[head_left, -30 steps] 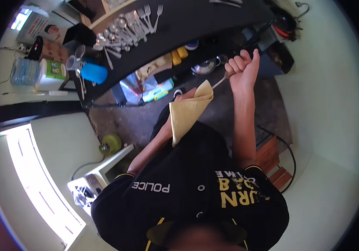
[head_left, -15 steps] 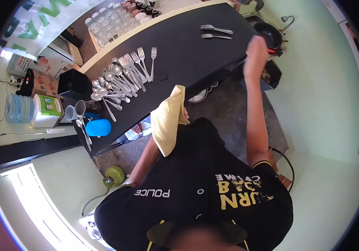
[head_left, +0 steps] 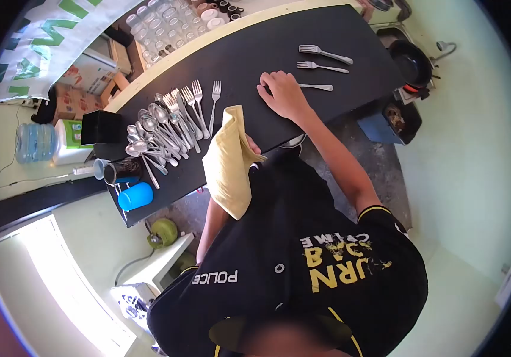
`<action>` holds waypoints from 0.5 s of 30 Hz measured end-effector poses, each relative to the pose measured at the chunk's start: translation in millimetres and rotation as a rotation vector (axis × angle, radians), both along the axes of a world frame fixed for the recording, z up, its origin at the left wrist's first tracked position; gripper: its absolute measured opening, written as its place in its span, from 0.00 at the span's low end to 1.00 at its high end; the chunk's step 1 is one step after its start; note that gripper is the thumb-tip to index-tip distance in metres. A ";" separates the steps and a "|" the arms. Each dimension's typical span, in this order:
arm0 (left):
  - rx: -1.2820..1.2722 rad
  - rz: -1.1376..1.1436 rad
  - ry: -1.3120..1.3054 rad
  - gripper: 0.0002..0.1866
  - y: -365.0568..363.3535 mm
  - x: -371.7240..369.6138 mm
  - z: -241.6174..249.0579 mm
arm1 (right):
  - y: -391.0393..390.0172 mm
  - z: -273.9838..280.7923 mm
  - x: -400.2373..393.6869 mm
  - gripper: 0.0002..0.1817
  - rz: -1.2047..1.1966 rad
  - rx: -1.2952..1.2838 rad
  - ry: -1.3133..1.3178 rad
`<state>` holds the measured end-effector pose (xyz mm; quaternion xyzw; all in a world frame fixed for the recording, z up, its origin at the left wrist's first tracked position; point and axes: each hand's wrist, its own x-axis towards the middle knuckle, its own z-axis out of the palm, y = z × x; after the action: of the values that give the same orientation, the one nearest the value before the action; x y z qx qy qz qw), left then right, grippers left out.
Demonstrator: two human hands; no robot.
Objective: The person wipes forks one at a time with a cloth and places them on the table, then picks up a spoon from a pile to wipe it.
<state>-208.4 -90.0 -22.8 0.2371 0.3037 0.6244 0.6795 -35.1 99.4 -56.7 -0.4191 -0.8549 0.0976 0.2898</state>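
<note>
My left hand [head_left: 252,144] grips a folded yellow cloth [head_left: 227,166], which covers most of the hand, in front of my chest. My right hand [head_left: 283,94] is over the black counter, palm down, fingers bent and thumb apart, with nothing visible in it. Just right of it shows the handle of a piece of cutlery [head_left: 321,87]; its other end is hidden behind the hand. Beyond lie two forks, an upper fork [head_left: 327,54] and a lower fork [head_left: 323,67], roughly parallel. A pile of spoons and forks [head_left: 163,128] covers the counter's left part, with a single fork [head_left: 215,104] at its right edge.
A blue cup [head_left: 135,196] and a dark jar [head_left: 123,171] stand at the counter's left end. Glasses [head_left: 163,27] fill a tray beyond the far edge. To the right are a black pan [head_left: 411,63] and a bin [head_left: 389,125].
My right hand has come left from the counter's right end to the middle. A third piece of cutlery now lies below the two forks. My left hand still holds the cloth.
</note>
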 end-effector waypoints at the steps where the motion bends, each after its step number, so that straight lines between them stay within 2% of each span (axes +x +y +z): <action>1: -0.014 0.034 -0.011 0.27 3.9 5.0 -1.4 | 2.7 -0.7 3.0 0.09 0.035 0.032 0.055; 5: -0.071 0.119 -0.074 0.26 21.6 24.8 -14.2 | 11.4 16.0 28.5 0.17 0.024 0.124 0.213; 10: -0.071 0.164 -0.052 0.25 39.6 41.3 -17.0 | 12.2 12.5 89.9 0.18 -0.130 -0.049 0.124; 15: -0.127 0.167 -0.069 0.26 54.9 56.4 -21.8 | 33.1 -8.9 105.2 0.16 -0.053 -0.037 0.104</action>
<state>-152.0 -35.1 -44.6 0.1458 0.3378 0.6660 0.6489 70.1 132.5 -65.6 -0.4413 -0.8254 0.1270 0.3285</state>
